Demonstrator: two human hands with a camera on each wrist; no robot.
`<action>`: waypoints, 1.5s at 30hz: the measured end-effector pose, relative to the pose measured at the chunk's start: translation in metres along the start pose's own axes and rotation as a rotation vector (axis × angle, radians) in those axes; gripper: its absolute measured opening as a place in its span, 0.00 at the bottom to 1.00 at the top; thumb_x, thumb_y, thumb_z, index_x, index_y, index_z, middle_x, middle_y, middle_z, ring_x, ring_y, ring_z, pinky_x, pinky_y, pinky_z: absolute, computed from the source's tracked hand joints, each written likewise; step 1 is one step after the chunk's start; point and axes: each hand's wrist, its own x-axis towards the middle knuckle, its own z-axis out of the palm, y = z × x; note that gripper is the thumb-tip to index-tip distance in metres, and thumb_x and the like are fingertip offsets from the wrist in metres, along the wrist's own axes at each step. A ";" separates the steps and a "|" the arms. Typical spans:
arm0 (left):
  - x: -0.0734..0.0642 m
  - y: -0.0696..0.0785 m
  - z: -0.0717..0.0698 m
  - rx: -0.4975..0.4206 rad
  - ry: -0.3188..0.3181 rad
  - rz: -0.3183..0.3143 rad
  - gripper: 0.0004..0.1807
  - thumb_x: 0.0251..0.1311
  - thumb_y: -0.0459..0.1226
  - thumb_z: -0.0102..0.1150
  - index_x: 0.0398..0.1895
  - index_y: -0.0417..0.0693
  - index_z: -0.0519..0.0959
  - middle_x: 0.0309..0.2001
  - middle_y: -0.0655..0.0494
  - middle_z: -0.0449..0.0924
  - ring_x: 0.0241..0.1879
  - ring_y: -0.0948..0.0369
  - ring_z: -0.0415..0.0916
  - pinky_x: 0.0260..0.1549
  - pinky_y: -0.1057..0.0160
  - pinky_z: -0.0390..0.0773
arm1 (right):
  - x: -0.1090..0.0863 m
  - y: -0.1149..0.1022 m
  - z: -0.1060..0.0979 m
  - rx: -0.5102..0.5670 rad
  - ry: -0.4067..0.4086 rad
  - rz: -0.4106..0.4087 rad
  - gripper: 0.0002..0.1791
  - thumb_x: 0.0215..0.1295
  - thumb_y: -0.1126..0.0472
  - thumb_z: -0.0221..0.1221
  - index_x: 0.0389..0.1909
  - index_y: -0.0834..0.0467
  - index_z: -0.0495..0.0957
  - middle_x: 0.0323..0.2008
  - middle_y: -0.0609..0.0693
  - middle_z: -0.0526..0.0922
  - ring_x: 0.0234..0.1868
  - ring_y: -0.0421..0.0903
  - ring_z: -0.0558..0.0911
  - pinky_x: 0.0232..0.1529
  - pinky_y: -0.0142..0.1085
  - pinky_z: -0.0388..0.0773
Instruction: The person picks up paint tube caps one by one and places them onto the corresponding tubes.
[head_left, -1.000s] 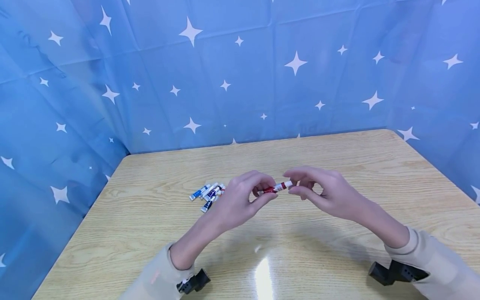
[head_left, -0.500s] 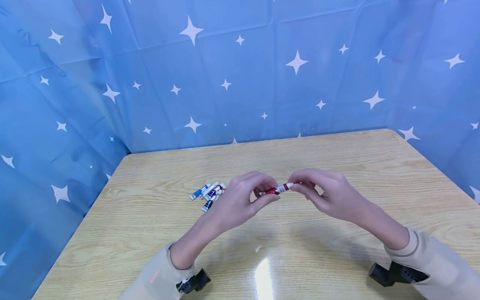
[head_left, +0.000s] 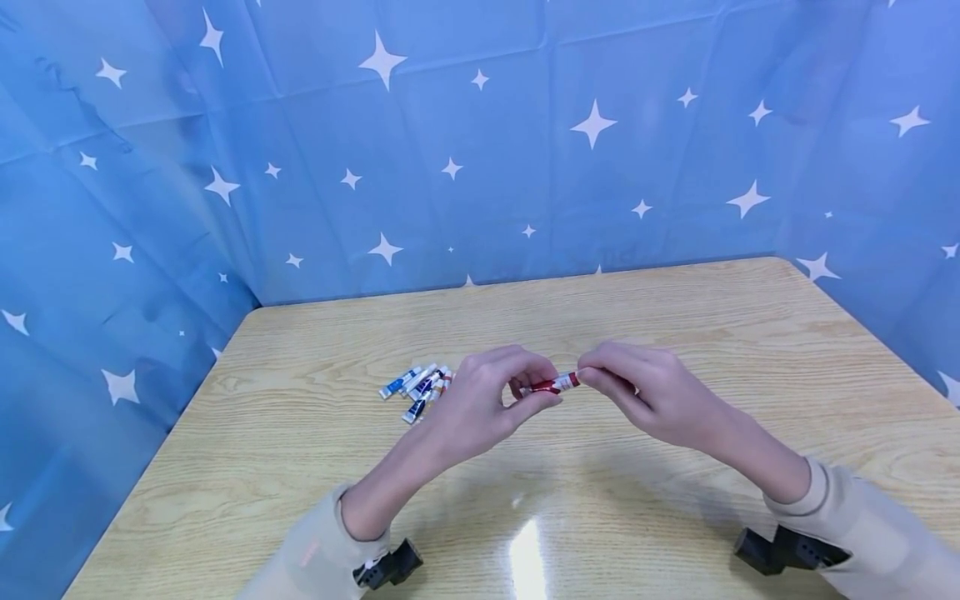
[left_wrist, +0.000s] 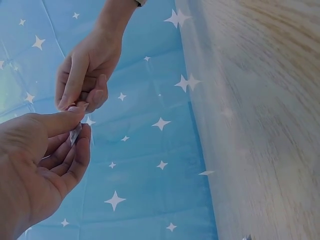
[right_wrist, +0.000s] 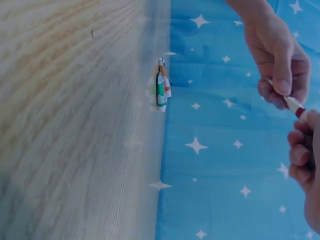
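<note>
A small red-and-white paint tube (head_left: 553, 384) is held in the air between both hands, above the wooden table. My left hand (head_left: 483, 398) pinches its red body between thumb and fingers; the crimped silvery end of the tube (left_wrist: 75, 134) shows below the thumb in the left wrist view. My right hand (head_left: 660, 393) pinches the cap end with thumb and index finger, covering most of the cap. In the right wrist view, a red band and part of the white cap (right_wrist: 304, 116) show between the two hands.
Behind my left hand, several paint tubes (head_left: 412, 385) lie heaped on the wooden table (head_left: 315, 467), in blue, purple and other colours. A blue cloth with white stars (head_left: 487, 133) hangs behind and to the sides of the table. Each sleeve carries a black wrist camera (head_left: 388, 565).
My right hand has come in from just off the tube's white cap, closed its thumb and finger on it, and turned slightly. My left hand has barely moved with the tube.
</note>
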 end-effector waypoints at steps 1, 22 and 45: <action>0.000 0.000 0.000 0.005 0.002 0.001 0.06 0.60 0.30 0.70 0.39 0.42 0.83 0.33 0.58 0.82 0.30 0.68 0.74 0.32 0.74 0.76 | 0.000 0.000 0.000 0.000 -0.008 0.008 0.15 0.81 0.54 0.48 0.39 0.57 0.79 0.26 0.42 0.74 0.22 0.32 0.64 0.23 0.20 0.62; -0.009 -0.006 -0.004 0.336 0.035 -0.056 0.07 0.59 0.33 0.72 0.39 0.46 0.85 0.38 0.56 0.81 0.34 0.65 0.78 0.33 0.72 0.78 | -0.005 0.000 0.001 -0.011 -0.161 0.298 0.07 0.72 0.65 0.60 0.43 0.47 0.79 0.26 0.36 0.72 0.22 0.30 0.65 0.23 0.23 0.65; -0.033 -0.048 -0.026 0.428 -0.111 -0.537 0.04 0.56 0.33 0.73 0.31 0.49 0.86 0.29 0.63 0.79 0.28 0.64 0.73 0.25 0.63 0.74 | -0.013 0.011 -0.008 -0.107 -0.242 0.407 0.08 0.73 0.66 0.58 0.48 0.53 0.80 0.37 0.40 0.81 0.28 0.33 0.72 0.26 0.30 0.73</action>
